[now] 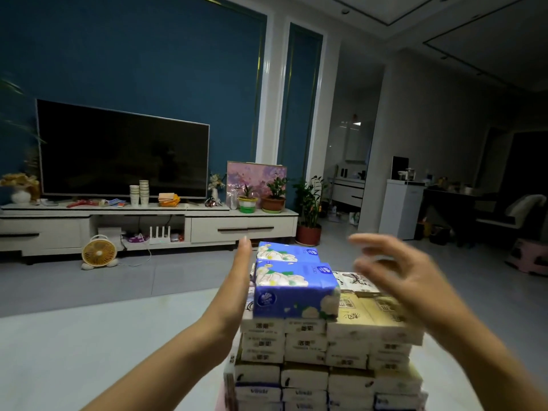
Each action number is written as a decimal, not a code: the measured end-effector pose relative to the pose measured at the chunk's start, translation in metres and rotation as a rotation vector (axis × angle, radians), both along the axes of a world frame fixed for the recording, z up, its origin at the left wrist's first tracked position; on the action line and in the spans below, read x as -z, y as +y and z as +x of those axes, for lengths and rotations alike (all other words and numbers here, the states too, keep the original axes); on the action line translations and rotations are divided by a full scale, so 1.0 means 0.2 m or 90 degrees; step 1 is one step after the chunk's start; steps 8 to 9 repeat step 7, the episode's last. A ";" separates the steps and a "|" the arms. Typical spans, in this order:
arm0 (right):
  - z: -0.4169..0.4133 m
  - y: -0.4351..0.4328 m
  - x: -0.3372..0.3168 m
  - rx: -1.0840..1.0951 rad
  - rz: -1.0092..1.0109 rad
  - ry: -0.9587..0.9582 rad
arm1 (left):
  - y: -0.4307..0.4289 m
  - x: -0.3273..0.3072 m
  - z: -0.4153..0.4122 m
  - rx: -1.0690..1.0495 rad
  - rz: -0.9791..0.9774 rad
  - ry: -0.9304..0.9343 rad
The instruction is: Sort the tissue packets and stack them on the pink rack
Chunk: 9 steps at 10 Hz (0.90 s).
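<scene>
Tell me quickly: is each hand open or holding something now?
Left hand: open, fingers straight, flat beside the blue tissue packets.
Right hand: open, fingers spread, blurred, holding nothing.

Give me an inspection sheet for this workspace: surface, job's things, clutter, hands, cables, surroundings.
Surface: pale tabletop under the stack.
Job's things: stack of tissue packets, several layers; two blue packets on top at the left, beige packets on top at the right; rack hidden.
Clutter: paper cups and potted plants on the TV stand.
Hands: left hand flat, fingers straight, at the blue packets' left side; right hand blurred, fingers spread, holds nothing, above the beige packets.
Cables: white cord on the floor by the fan.
Surroundings: TV, blue wall, pink stool.
</scene>
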State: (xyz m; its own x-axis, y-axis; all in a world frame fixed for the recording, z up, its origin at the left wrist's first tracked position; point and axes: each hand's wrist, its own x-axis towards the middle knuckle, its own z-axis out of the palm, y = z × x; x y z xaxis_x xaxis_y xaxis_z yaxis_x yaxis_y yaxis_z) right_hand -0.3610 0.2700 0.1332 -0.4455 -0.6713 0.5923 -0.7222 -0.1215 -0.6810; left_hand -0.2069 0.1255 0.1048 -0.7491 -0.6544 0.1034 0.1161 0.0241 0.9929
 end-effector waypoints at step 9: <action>-0.16 0.04 0.22 0.011 0.058 -0.506 | -0.19 0.07 -0.05 -0.031 0.138 -0.032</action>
